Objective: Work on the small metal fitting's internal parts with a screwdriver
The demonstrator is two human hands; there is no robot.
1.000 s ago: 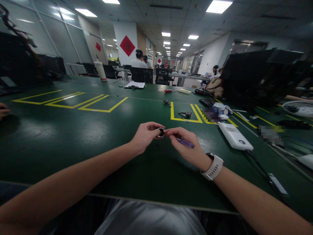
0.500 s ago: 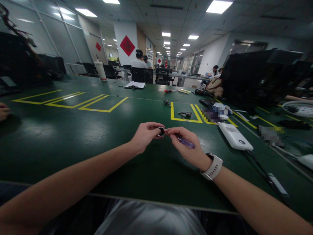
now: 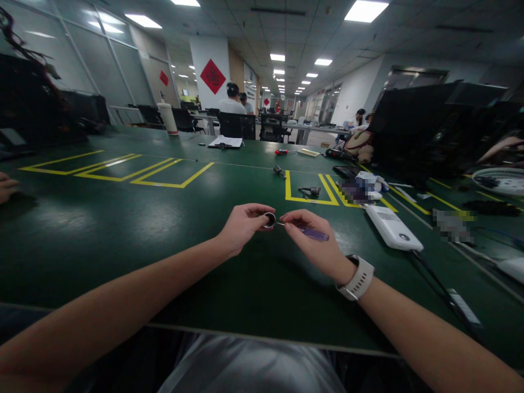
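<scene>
My left hand (image 3: 244,226) is closed on a small round metal ring-like part (image 3: 270,220) with a dark inside, thumb and fingers pinching its rim above the table. To its right, my right hand (image 3: 313,237) grips a screwdriver with a translucent purple handle (image 3: 314,234). The thin shaft points left at the ring-like part, with a small gap between its tip and the ring. Beyond the hands, a dark metal tool-like piece (image 3: 314,191) lies inside a yellow-taped box, and a similar piece (image 3: 279,172) rests just outside it.
The green table (image 3: 123,229) carries yellow tape outlines. A white device (image 3: 395,228) with a black cable lies on the right. Farther back are a red-handled screwdriver (image 3: 281,152), a clipboard (image 3: 226,142) and a white cup (image 3: 168,119). Another person's hand (image 3: 6,186) rests at the left edge.
My right hand has drawn slightly back to the right, and the screwdriver's tip has come away from the ring-like part. My left hand has barely moved.
</scene>
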